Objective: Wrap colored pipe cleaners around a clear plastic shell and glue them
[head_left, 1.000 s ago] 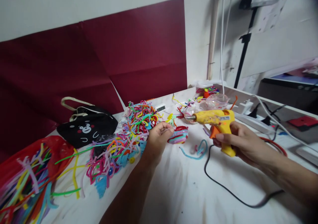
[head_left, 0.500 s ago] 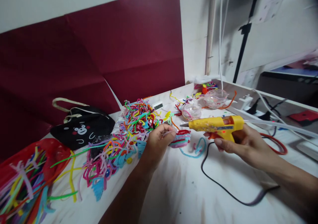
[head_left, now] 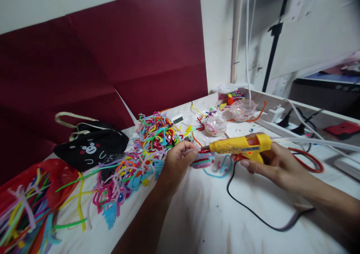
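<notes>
1. The small, rounded piece of fuzzy stems striped in red, pink and light blue is held just above the white, faintly streaked surface. It should be light and soft with some springy give, not slippery; its outer edge, clear of the heated tip, looks the best place to hold.
2. The left hand has its grip pinched together on that piece's left edge, thumb against fingers.
3. The silver metal nozzle is at the piece's upper edge; I cannot tell whether they touch.
4. The yellow plastic glue gun is stiff and probably heavier, best taken by its handle, where the right hand has its grip closed.
5. A curled light-blue fuzzy stem lies just beyond the piece.
6. Farther out are a clear round bowl and a multicoloured heap of fuzzy stems.
</notes>
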### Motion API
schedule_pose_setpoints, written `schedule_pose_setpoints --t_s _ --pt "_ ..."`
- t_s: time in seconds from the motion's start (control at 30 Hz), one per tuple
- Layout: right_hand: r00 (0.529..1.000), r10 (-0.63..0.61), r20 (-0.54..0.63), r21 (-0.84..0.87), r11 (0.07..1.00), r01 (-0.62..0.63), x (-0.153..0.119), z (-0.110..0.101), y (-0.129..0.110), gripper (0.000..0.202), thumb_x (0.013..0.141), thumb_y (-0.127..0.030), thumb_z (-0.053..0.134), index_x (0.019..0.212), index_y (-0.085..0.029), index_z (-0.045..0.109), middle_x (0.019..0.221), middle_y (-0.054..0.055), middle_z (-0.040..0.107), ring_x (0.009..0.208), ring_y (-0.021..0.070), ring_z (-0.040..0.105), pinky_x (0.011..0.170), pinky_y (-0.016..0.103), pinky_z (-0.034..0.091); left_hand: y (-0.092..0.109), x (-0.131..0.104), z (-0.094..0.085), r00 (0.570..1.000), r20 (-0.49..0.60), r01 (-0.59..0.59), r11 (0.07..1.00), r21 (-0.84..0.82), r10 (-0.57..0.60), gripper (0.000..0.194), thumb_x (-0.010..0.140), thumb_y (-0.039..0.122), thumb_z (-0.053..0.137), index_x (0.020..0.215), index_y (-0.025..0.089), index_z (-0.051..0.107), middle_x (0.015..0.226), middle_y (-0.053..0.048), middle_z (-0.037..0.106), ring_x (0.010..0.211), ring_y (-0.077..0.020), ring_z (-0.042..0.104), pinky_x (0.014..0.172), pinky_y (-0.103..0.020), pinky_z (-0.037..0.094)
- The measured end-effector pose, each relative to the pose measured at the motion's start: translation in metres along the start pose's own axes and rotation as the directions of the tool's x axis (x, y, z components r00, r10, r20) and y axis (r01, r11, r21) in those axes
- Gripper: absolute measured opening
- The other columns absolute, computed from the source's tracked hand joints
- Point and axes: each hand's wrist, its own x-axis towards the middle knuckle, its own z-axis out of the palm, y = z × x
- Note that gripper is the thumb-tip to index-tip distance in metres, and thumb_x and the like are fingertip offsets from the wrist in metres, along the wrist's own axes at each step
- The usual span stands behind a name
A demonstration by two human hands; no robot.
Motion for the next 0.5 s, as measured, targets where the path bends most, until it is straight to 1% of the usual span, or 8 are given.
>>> schedule_pose_setpoints --t_s 0.17,0.3,0.37,0.43,0.5 --pt "1.0 0.0 0.014 -0.014 1.0 0.0 0.0 -0.001 -0.002 0.045 0.075 -0.058 0.102 0.1 -0.03 0.078 0.088 0.003 0.079 0.07 0.0201 0.065 0.061 0.035 0.059 0.001 -0.001 0.001 1.0 -0.003 0.0 1.0 -0.001 0.0 0.031 0.075 0.041 0.097 0.08 0.02 0.076 0.073 0.0 0.067 0.065 -0.0162 0.061 0.063 -0.03 0.051" --pt "1.0 -0.019 0.012 -0.063 0.998 0.02 -0.001 -0.003 0.004 0.045 0.079 -0.063 0.098 0.102 -0.029 0.081 0.089 0.004 0.08 0.069 0.02 0.064 0.058 0.034 0.055 -0.002 -0.001 0.0 1.0 0.006 -0.001 1.0 0.011 0.001 0.028 0.078 0.042 0.094 0.082 0.021 0.076 0.073 0.001 0.068 0.067 -0.0164 0.062 0.066 -0.03 0.052" --pt "1.0 -0.027 0.005 -0.089 0.996 0.027 0.0 -0.005 0.007 0.045 0.078 -0.066 0.098 0.098 -0.028 0.081 0.089 0.005 0.08 0.069 0.0201 0.064 0.056 0.033 0.053 -0.001 -0.001 0.0 1.0 0.007 0.008 1.0 0.016 -0.008 0.028 0.078 0.042 0.094 0.083 0.021 0.076 0.073 0.001 0.068 0.067 -0.0165 0.062 0.065 -0.03 0.052" --pt "1.0 -0.025 0.004 -0.099 0.995 0.025 0.001 -0.008 0.008 0.047 0.077 -0.067 0.098 0.096 -0.028 0.082 0.089 0.005 0.08 0.068 0.0201 0.064 0.055 0.033 0.054 0.001 -0.002 0.002 1.0 0.0 0.014 1.0 0.013 -0.014 0.029 0.076 0.041 0.094 0.081 0.021 0.074 0.07 0.002 0.065 0.065 -0.0153 0.059 0.063 -0.029 0.05" --pt "1.0 -0.02 0.009 -0.09 0.996 0.02 0.001 -0.01 0.009 0.047 0.076 -0.066 0.099 0.099 -0.028 0.084 0.087 0.004 0.079 0.069 0.0204 0.065 0.057 0.033 0.056 0.003 -0.002 0.004 1.0 0.0 0.013 1.0 0.004 -0.013 0.03 0.074 0.041 0.094 0.078 0.02 0.073 0.069 0.003 0.064 0.063 -0.014 0.057 0.062 -0.027 0.048"
